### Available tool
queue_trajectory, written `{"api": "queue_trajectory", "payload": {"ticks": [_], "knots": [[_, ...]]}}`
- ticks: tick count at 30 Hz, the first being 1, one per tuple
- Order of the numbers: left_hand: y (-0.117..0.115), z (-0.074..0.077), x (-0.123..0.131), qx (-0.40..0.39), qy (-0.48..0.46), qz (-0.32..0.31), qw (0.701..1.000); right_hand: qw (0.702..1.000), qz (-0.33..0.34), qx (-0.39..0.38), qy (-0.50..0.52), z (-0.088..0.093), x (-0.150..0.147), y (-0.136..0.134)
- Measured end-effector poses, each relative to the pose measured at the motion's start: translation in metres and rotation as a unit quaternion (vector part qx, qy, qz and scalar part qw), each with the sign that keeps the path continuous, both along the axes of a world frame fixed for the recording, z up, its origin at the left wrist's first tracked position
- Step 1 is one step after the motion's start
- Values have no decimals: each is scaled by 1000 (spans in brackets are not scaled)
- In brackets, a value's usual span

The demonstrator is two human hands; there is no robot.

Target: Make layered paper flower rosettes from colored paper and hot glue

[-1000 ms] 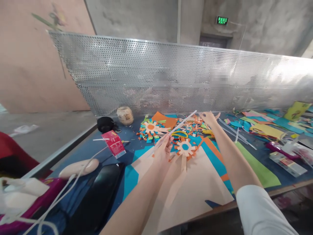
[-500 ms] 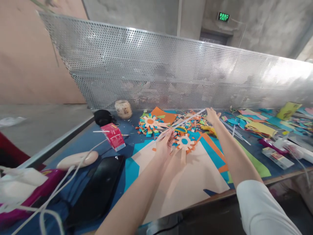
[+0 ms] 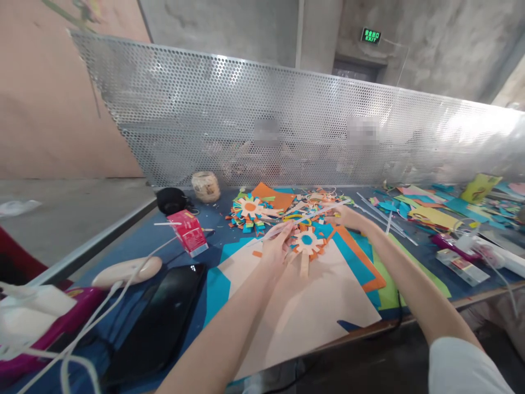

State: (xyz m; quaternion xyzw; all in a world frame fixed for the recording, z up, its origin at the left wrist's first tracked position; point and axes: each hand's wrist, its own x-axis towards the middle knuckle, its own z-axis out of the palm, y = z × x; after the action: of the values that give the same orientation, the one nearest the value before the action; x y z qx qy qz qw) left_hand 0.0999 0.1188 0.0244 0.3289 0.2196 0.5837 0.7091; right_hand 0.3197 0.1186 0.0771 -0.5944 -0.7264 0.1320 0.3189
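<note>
My left hand point(image 3: 279, 246) is closed on a long pale strip point(image 3: 309, 215) that runs up to the right, above the paper sheets. At the strip's far end, my right hand point(image 3: 344, 215) has come down near the yellow-handled scissors; its fingertips are partly hidden, so its hold is unclear. Just right of my left hand is a paper flower point(image 3: 307, 241) with pale petals and a blue centre. Another flower point(image 3: 250, 208), with an orange centre, lies behind on colourful cut pieces. Beneath my hands spreads a large pale sheet point(image 3: 311, 312) over blue paper.
A black phone point(image 3: 159, 323), a glue gun-like beige object point(image 3: 127, 272), white cables and a red box point(image 3: 190, 232) are at the left. Behind stand a jar point(image 3: 205, 186) and a perforated metal screen point(image 3: 229, 120). Scraps and a yellow package point(image 3: 480, 187) are at the right.
My right hand has moved down and left, closer to my left hand. The strip's upper end is lower. My left hand has stayed nearly in place.
</note>
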Motion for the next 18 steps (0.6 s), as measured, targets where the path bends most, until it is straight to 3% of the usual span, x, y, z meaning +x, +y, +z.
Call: {"api": "queue_trajectory", "payload": {"ticks": [4, 8, 11, 13, 15, 16, 18], "knots": [[-4, -3, 4, 25, 30, -28, 999, 985, 152, -4, 84, -21, -50, -18], [-7, -1, 3, 56, 69, -51, 995, 974, 168, 27, 149, -25, -71, -26], [-9, -1, 3, 75, 102, -60, 990, 966, 148, 77, 196, -13, -50, -24], [-9, -2, 4, 81, 127, -67, 986, 962, 92, 127, 221, -4, -23, -22], [-10, -3, 6, 85, 156, -80, 981, 953, -125, 212, 175, 1, 7, -19], [-10, -4, 6, 88, 169, -88, 978, 942, -240, 210, 104, 1, 21, -18], [-11, -6, 6, 96, 190, -105, 971, 934, -310, 168, 59, -5, 44, -16]]}}
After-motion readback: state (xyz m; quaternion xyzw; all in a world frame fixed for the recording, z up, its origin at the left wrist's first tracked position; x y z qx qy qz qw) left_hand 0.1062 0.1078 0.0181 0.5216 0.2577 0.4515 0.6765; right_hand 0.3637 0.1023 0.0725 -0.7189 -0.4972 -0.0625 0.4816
